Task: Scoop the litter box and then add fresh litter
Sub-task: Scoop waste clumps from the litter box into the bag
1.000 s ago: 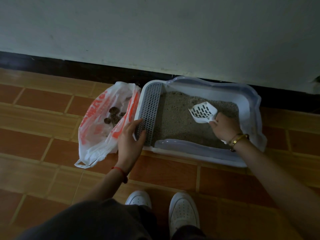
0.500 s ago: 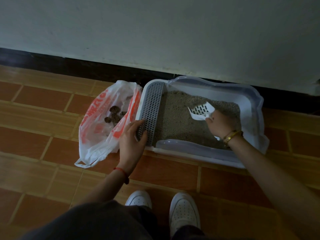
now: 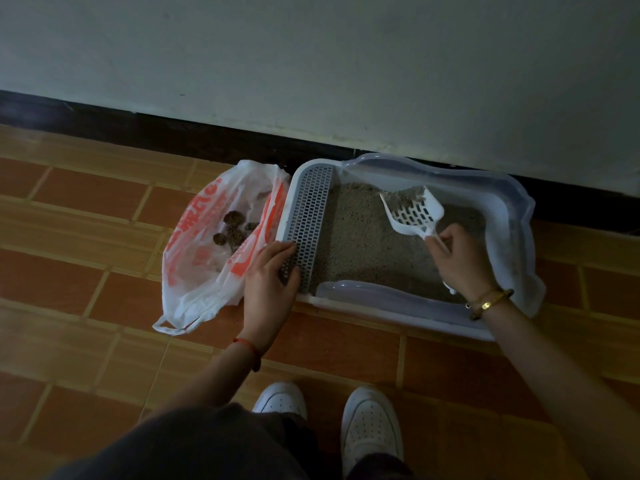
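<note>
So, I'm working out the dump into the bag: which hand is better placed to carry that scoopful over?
Right: the right hand grips the scoop, loaded with litter. The left hand rests on the litter box's grate beside the plastic bag, holding no tool.

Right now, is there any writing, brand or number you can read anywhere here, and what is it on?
On the plastic bag: large red-orange printed characters, too creased and blurred to read.
On the litter box, scoop and white shoes: no writing visible.
</note>
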`<state>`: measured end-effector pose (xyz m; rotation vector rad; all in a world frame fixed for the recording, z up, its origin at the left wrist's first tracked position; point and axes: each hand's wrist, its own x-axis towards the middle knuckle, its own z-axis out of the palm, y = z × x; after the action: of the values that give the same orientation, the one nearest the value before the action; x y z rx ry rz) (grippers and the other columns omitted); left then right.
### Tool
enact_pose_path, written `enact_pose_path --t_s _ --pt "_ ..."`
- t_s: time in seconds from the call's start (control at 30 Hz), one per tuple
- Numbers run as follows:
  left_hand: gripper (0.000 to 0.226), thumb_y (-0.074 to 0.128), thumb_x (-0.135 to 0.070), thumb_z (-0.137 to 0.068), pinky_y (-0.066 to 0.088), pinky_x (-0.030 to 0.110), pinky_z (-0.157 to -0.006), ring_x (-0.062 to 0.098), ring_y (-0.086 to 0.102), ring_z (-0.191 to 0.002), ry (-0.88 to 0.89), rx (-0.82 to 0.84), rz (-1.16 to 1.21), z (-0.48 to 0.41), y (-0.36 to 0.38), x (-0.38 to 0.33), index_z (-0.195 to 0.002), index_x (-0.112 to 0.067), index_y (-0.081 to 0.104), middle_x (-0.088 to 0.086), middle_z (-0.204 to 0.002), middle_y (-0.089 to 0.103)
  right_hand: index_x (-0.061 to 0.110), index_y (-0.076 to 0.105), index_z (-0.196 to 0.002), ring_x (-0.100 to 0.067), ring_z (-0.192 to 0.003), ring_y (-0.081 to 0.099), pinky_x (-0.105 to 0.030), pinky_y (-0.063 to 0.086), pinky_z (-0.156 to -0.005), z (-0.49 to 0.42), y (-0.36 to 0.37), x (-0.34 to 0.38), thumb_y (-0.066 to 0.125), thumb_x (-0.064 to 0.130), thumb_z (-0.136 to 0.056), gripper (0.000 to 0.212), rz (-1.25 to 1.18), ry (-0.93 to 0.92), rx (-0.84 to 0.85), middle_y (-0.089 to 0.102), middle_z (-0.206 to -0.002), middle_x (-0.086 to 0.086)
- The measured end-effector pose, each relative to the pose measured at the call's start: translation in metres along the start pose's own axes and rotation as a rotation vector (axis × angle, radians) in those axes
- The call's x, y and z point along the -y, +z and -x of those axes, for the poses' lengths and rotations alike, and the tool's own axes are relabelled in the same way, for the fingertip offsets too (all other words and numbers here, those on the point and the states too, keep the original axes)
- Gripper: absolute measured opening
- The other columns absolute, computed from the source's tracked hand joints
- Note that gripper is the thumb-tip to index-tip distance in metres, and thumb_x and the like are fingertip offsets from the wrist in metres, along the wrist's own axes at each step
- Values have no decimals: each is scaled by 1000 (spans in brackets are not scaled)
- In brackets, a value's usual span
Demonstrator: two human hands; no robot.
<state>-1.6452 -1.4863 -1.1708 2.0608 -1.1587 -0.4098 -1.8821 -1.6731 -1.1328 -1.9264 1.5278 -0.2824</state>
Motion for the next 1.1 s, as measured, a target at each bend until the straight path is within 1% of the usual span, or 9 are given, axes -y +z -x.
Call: enact_pose_path --t_s 0.17,0.27,0.37,0.53,0.77,0.87,0.93,1.03,1.1 --pt "37 62 -15 -92 48 44 -103 15 47 -130 5 18 -12 0 1 3 -129 -14 63 -2 -135 56 13 49 -91 -14 -58 54 -26 36 -47 17 -12 7 53 31 -95 19 -2 -98 -59 57 -71 -1" --pt "36 61 -17 -91 48 44 -102 13 47 -129 4 18 -2 -1 2 6 -127 -15 65 -5 -134 56 13 49 -90 -21 -57 58 -33 42 -48 25 -16 12 53 31 -95 19 20 -197 -85 62 -70 -6" --pt "36 61 -17 -91 49 43 -101 12 47 -129 7 23 -11 -1 1 6 -127 -15 64 -5 -134 56 17 48 -90 -19 -54 57 -34 43 -45 32 -19 18 51 34 -95 18 37 -239 -94 62 -67 -5" --pt "37 63 -14 -91 48 38 -103 10 46 -129 16 20 -30 0 -1 1 -128 -15 64 -4 -135 56 17 47 -91 -8 -49 50 -15 27 -41 35 -24 33 51 33 -96 16 18 -270 -76 55 -64 3" --pt "37 62 -15 -92 49 38 -103 11 44 -131 23 45 -47 1 -2 2 -129 -16 63 -4 -137 54 18 47 -94 -21 -60 61 -32 44 -46 34 -27 55 53 32 -95 15 -2 -343 -24 66 -79 -4" --pt "39 61 -15 -92 46 36 -104 11 41 -133 27 61 -68 1 -4 1 -131 -17 61 -3 -139 52 19 47 -92 -18 -54 58 -23 37 -43 30 -23 67 53 33 -94 15 9 -398 17 66 -76 -1" --pt "39 61 -15 -93 45 35 -106 12 40 -134 33 70 -73 2 -6 1 -132 -18 60 -2 -140 52 18 48 -90 -19 -51 55 -23 35 -41 25 -17 78 52 35 -94 18 2 -430 56 65 -72 -1" --pt "40 61 -14 -93 45 35 -107 13 40 -134 35 83 -63 2 -8 2 -132 -18 60 -2 -141 51 18 51 -93 -20 -52 57 -34 45 -44 15 -4 99 51 39 -93 21 14 -471 109 65 -72 -2" --pt "40 61 -14 -92 44 36 -108 14 41 -135 47 89 -57 1 -9 4 -132 -18 60 -1 -141 51 17 52 -95 -14 -54 60 -34 51 -47 9 7 113 51 39 -93 21 43 -516 136 66 -75 0"
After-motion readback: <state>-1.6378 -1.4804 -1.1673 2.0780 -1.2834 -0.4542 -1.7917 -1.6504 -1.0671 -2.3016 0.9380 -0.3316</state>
